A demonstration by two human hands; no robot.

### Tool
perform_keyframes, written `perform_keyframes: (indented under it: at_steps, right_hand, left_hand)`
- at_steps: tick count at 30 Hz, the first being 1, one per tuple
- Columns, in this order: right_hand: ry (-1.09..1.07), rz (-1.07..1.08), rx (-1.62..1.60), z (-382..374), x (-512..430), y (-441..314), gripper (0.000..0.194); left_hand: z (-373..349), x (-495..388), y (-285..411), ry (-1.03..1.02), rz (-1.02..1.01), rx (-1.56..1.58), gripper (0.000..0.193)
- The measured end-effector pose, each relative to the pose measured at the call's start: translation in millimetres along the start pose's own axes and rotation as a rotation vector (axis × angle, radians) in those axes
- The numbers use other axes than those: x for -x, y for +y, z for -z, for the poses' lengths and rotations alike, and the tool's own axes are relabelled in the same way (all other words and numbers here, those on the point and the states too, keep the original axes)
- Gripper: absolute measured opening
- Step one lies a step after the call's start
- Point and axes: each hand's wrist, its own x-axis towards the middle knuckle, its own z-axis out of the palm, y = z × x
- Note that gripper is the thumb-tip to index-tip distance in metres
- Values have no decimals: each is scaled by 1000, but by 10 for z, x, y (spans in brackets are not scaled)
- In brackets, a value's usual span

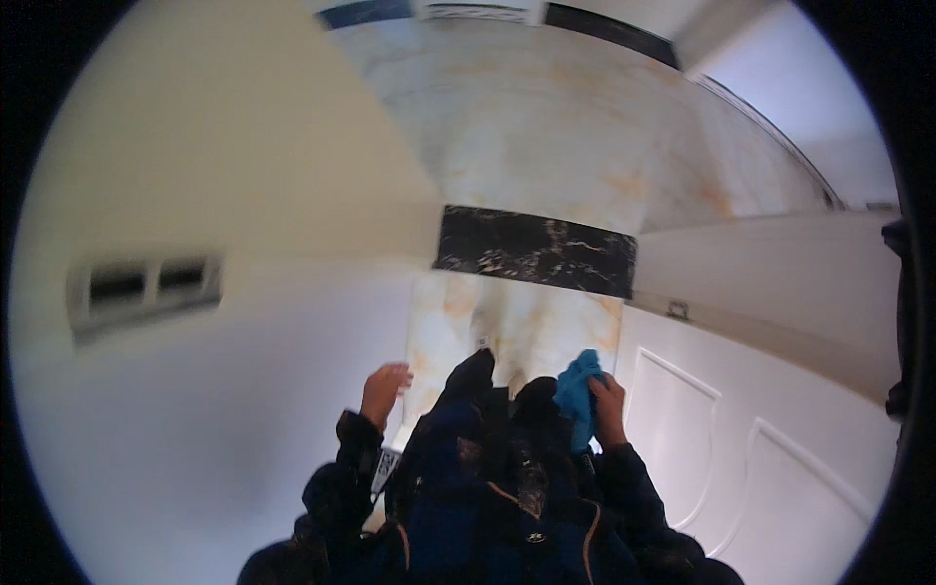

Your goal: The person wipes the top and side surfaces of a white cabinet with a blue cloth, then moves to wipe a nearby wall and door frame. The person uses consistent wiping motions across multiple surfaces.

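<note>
A crumpled blue cloth point(579, 398) is held in my right hand point(608, 409), at the right side of my dark jacket. My left hand point(386, 391) hangs on the other side of my body, beside the pale wall, with its fingers slightly bent and nothing seen in it. Between the hands lies a strip of light marbled floor point(545, 322). A black marble threshold point(537, 251) crosses the floor in front of me.
On the left wall is a blurred switch panel or socket plate point(146, 287). A white panelled door point(680, 431) stands at my right, with a small metal strike plate point(678, 310) above it. Beyond the threshold, marbled floor point(556, 124) meets dark skirting point(613, 33).
</note>
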Motion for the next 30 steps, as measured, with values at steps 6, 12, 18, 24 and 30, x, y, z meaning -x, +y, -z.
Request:
perform_keyframes:
  at_steps: [6, 12, 18, 24, 30]
  right_hand:
    - [-6, 39, 76, -245, -75, -282, 27]
    - [-144, 65, 83, -398, -506, -789, 35]
    - [-118, 33, 412, -651, -1387, -1430, 34]
    - [-163, 129, 427, -518, -1977, -1929, 28]
    - [-118, -53, 339, -627, -2232, -2092, 25]
  left_hand:
    - [-219, -227, 128, -62, 103, -35, 36]
    - [-347, -541, 478, -40, 108, -2, 39]
    - [-201, -1234, 484, 76, 67, 64, 34]
    - [2, -1703, -67, -326, 457, 855, 15]
    - [-312, -1940, 484, -47, 287, 81, 32]
